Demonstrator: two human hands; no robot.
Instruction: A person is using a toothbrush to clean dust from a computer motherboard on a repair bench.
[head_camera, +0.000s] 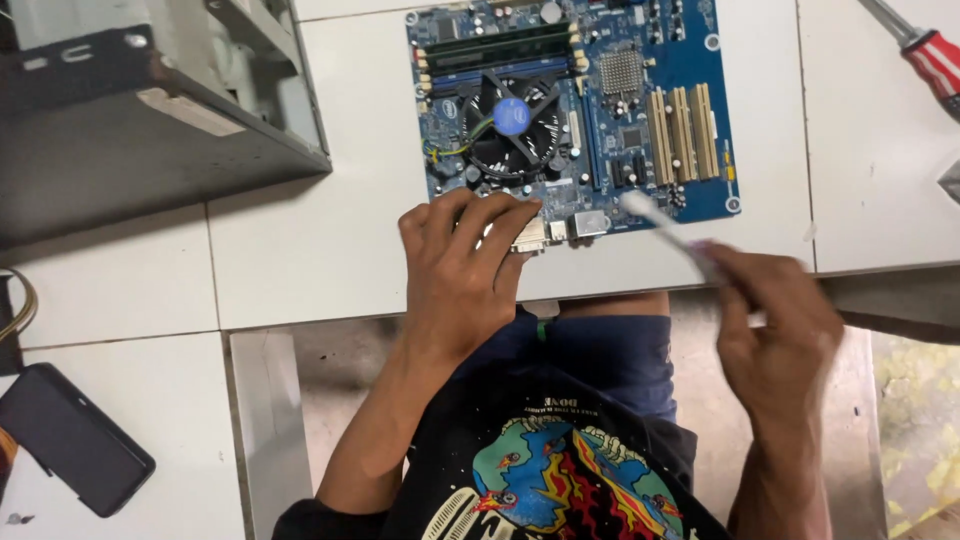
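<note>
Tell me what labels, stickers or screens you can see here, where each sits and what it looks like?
Round sticker: at the hub of the black cooler fan on the blue motherboard, a blue disc.
Phone: lower left on the white tiled worktop, a black rectangle, screen dark.
Shirt print: bottom centre on the person's black shirt, a colourful globe picture.
No packages or signs show.

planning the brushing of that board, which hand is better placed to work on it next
Right, probably. The right hand holds the white brush, its tip at the motherboard's near edge. The left hand rests on the near-edge ports, steadying the board.
</note>
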